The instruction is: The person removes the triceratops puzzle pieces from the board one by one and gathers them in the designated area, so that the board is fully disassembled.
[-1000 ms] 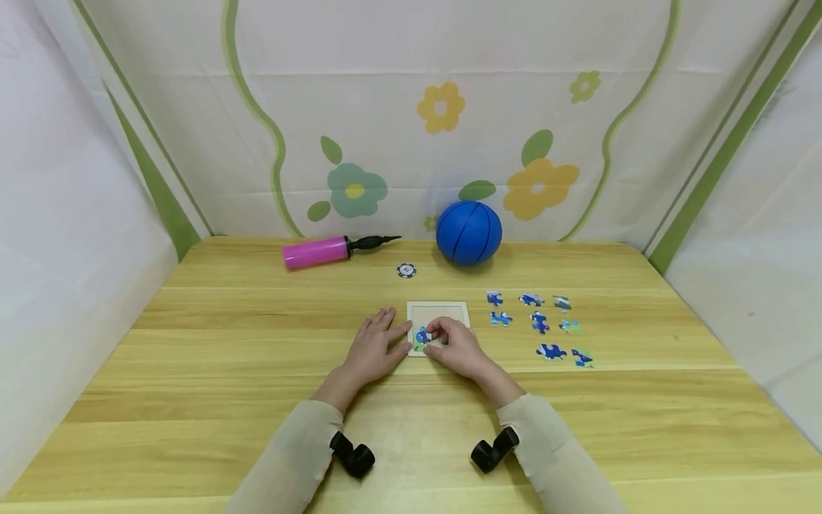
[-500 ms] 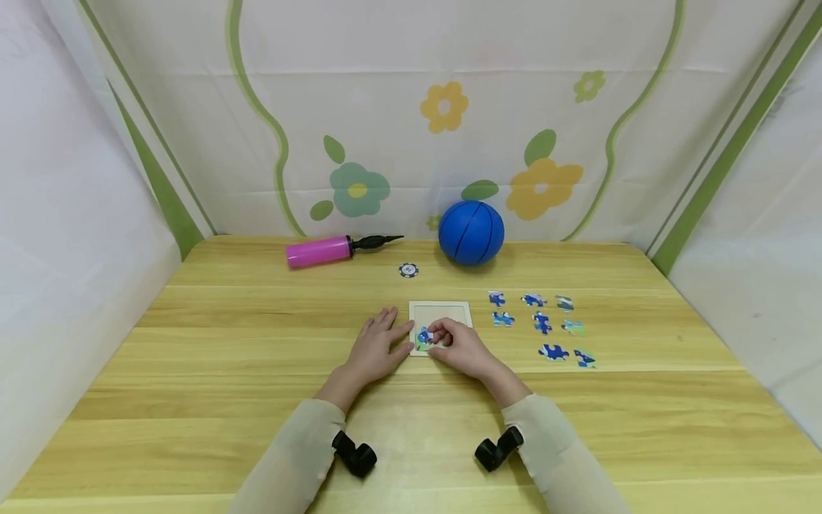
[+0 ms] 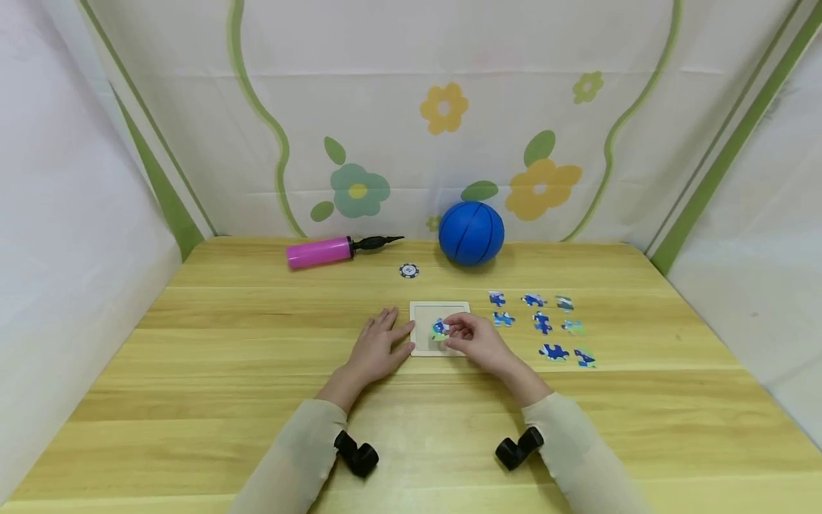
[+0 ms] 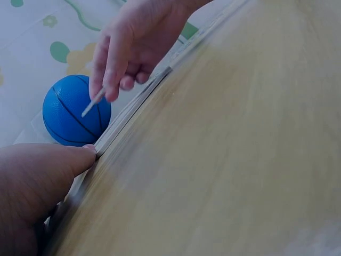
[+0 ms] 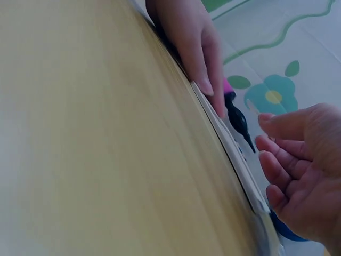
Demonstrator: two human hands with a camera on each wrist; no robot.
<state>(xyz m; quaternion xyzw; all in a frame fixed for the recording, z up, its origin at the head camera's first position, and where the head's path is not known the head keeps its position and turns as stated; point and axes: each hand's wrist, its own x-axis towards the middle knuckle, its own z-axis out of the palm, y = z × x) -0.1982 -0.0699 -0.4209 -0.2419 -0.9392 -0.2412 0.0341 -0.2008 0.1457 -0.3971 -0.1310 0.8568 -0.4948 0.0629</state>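
Observation:
My right hand (image 3: 478, 343) pinches a blue and green jigsaw piece (image 3: 439, 328) between thumb and fingertips, lifted above a shallow square puzzle tray (image 3: 439, 305). In the left wrist view the piece (image 4: 94, 102) shows edge-on below the fingertips of the right hand (image 4: 133, 48). The left hand (image 3: 377, 348) lies palm down with straight, spread fingers, its thumb and index fingertip against the tray's left edge. From the right wrist view, the left fingertips (image 5: 205, 85) touch the tray's rim (image 5: 229, 144).
Several loose jigsaw pieces (image 3: 542, 323) lie right of the tray. Behind it are a round poker chip (image 3: 409, 270), a blue ball (image 3: 472, 233) and a pink hand pump (image 3: 319, 253). A flowered cloth (image 3: 385, 107) walls off the wooden table (image 3: 225, 371).
The right hand has lifted the jigsaw piece from the tray's lower left corner and carried it up and to the right. The left hand stays at the tray's edge.

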